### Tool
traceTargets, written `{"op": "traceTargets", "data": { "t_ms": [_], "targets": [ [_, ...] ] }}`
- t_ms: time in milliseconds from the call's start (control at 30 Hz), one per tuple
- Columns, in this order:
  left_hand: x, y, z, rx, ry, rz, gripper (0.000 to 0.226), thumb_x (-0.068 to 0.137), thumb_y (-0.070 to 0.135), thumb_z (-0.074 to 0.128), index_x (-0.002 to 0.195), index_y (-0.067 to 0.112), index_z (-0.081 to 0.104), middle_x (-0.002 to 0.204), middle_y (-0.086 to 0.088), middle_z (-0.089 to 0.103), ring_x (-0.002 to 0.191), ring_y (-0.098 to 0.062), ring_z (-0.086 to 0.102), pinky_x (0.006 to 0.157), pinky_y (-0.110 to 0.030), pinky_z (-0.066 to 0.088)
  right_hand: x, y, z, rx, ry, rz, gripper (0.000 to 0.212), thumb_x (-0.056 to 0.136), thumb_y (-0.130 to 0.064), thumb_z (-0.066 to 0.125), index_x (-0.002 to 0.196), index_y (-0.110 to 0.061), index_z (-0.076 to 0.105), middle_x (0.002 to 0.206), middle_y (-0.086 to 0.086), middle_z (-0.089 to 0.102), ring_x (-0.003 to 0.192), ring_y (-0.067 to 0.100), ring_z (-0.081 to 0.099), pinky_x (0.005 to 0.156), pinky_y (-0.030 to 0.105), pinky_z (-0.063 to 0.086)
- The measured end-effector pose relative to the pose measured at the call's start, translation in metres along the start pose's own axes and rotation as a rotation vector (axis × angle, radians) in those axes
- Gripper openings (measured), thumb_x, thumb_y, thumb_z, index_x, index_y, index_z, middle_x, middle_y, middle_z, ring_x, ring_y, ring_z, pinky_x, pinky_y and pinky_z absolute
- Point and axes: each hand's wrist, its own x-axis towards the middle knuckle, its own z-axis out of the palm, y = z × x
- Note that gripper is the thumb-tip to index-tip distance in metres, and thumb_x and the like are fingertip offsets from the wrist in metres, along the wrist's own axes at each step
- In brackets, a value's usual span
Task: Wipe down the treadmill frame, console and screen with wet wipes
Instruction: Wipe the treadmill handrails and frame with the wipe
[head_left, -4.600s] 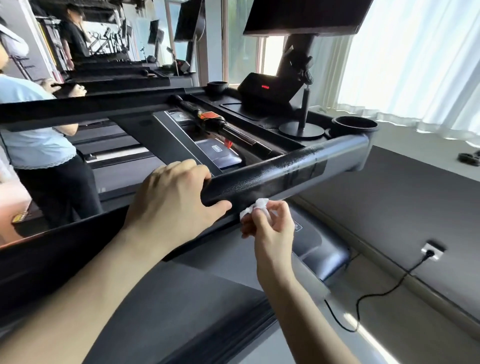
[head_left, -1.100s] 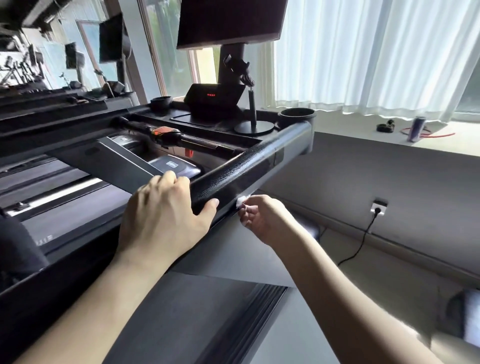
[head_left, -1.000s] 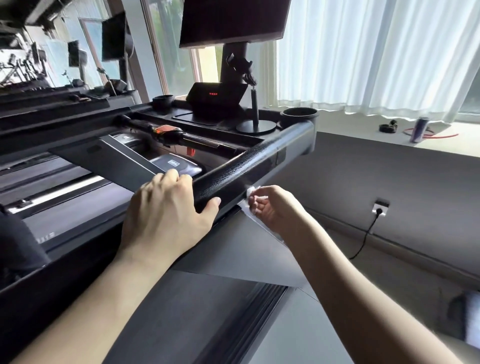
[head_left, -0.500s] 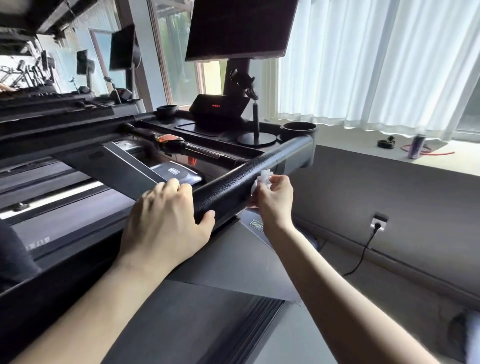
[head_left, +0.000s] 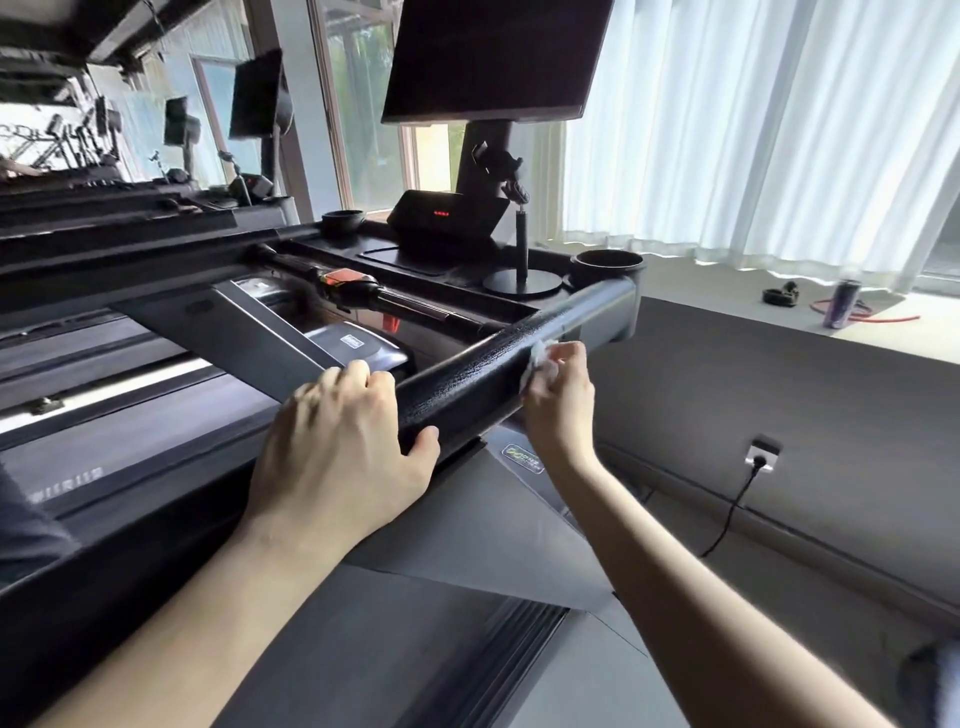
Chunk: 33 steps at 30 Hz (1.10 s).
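The treadmill's black right handrail (head_left: 483, 369) runs from lower left up to a cup holder (head_left: 607, 262). My left hand (head_left: 343, 441) grips the rail from above, thumb underneath. My right hand (head_left: 558, 395) pinches a small white wet wipe (head_left: 537, 356) and presses it against the rail's outer side, just beyond my left hand. Behind lie the console (head_left: 441, 218) with red digits and the dark screen (head_left: 493, 57) on its post.
A phone stand (head_left: 521, 280) sits on the console tray by the cup holder. The running belt (head_left: 426, 597) lies below. A socket with a black cable (head_left: 758, 457) is on the low wall at right. A can (head_left: 839, 304) stands on the sill by white curtains.
My right hand has slid the wipe from under the rail up onto its outer side and farther along toward the cup holder. My left hand kept its grip.
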Motion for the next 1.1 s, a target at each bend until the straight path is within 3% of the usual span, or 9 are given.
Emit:
{"op": "traceTargets", "data": {
  "t_ms": [133, 300, 567, 667, 733, 833, 900, 967, 1100],
  "targets": [
    [0.001, -0.001, 0.002, 0.002, 0.007, 0.0, 0.045, 0.081, 0.059, 0.058, 0.093, 0.016, 0.062, 0.088, -0.004, 0.059, 0.089, -0.029, 0.062, 0.079, -0.042, 0.049, -0.056, -0.014, 0.008, 0.008, -0.143, -0.327, 0.008, 0.099, -0.011, 0.042, 0.106, -0.012, 0.045, 0.074, -0.006, 0.06, 0.063, 0.026, 0.053, 0.06, 0.034, 0.037],
    [0.002, -0.003, 0.006, -0.002, 0.012, 0.015, 0.043, 0.079, 0.059, 0.055, 0.089, 0.017, 0.06, 0.086, -0.002, 0.057, 0.088, -0.029, 0.06, 0.078, -0.042, 0.048, -0.054, -0.023, 0.004, -0.091, -0.22, -0.632, 0.012, 0.109, -0.027, 0.039, 0.117, -0.021, 0.047, 0.078, -0.011, 0.061, 0.067, 0.026, 0.059, 0.058, 0.038, 0.045],
    [0.002, -0.004, 0.007, -0.011, 0.048, 0.024, 0.046, 0.078, 0.059, 0.046, 0.087, 0.016, 0.061, 0.085, -0.003, 0.057, 0.086, -0.029, 0.061, 0.077, -0.042, 0.049, 0.005, -0.007, 0.008, -0.324, 0.044, -0.335, 0.011, 0.106, -0.016, 0.042, 0.107, -0.016, 0.052, 0.089, 0.011, 0.07, 0.082, 0.042, 0.063, 0.062, 0.038, 0.036],
    [0.002, -0.003, 0.008, -0.012, 0.041, 0.023, 0.048, 0.077, 0.059, 0.039, 0.086, 0.017, 0.06, 0.085, -0.003, 0.057, 0.086, -0.028, 0.06, 0.077, -0.041, 0.049, -0.037, -0.021, 0.011, -0.249, -0.025, -0.587, 0.02, 0.105, -0.015, 0.041, 0.118, -0.024, 0.053, 0.117, 0.001, 0.069, 0.1, 0.026, 0.065, 0.071, 0.036, 0.049],
    [0.002, -0.004, 0.008, -0.013, 0.042, 0.027, 0.043, 0.078, 0.057, 0.039, 0.084, 0.018, 0.056, 0.085, -0.002, 0.056, 0.086, -0.027, 0.06, 0.076, -0.041, 0.048, -0.062, -0.021, 0.013, -0.17, -0.176, -0.716, 0.033, 0.104, -0.019, 0.041, 0.132, -0.016, 0.058, 0.132, 0.001, 0.063, 0.114, 0.024, 0.064, 0.083, 0.035, 0.055],
    [0.002, -0.005, 0.009, -0.027, 0.041, 0.035, 0.038, 0.079, 0.054, 0.04, 0.082, 0.019, 0.054, 0.085, -0.002, 0.055, 0.085, -0.027, 0.06, 0.077, -0.042, 0.048, -0.064, -0.014, 0.012, -0.189, -0.288, -0.83, 0.041, 0.1, -0.014, 0.045, 0.138, -0.008, 0.059, 0.12, 0.007, 0.065, 0.1, 0.034, 0.067, 0.071, 0.047, 0.058],
    [0.002, -0.006, 0.01, -0.021, 0.037, 0.039, 0.038, 0.078, 0.054, 0.041, 0.082, 0.019, 0.055, 0.085, -0.002, 0.055, 0.085, -0.027, 0.059, 0.077, -0.041, 0.048, -0.049, -0.006, 0.007, -0.243, -0.281, -0.892, 0.038, 0.102, -0.008, 0.044, 0.136, -0.006, 0.06, 0.124, 0.009, 0.066, 0.105, 0.036, 0.067, 0.079, 0.046, 0.058],
    [0.002, -0.006, 0.01, -0.016, 0.045, 0.044, 0.037, 0.076, 0.052, 0.042, 0.081, 0.018, 0.054, 0.084, -0.002, 0.054, 0.084, -0.027, 0.058, 0.075, -0.041, 0.048, -0.027, 0.002, 0.0, -0.27, -0.219, -0.832, 0.035, 0.101, -0.003, 0.044, 0.129, -0.006, 0.064, 0.128, 0.009, 0.065, 0.114, 0.034, 0.065, 0.091, 0.04, 0.056],
    [0.0, -0.006, 0.009, -0.03, 0.061, 0.05, 0.031, 0.075, 0.047, 0.044, 0.078, 0.017, 0.052, 0.079, -0.002, 0.05, 0.079, -0.027, 0.056, 0.072, -0.04, 0.048, -0.001, 0.011, 0.001, -0.326, -0.034, -0.523, 0.021, 0.098, 0.0, 0.046, 0.109, -0.006, 0.063, 0.111, 0.014, 0.067, 0.101, 0.037, 0.064, 0.083, 0.039, 0.053]
  ]
}}
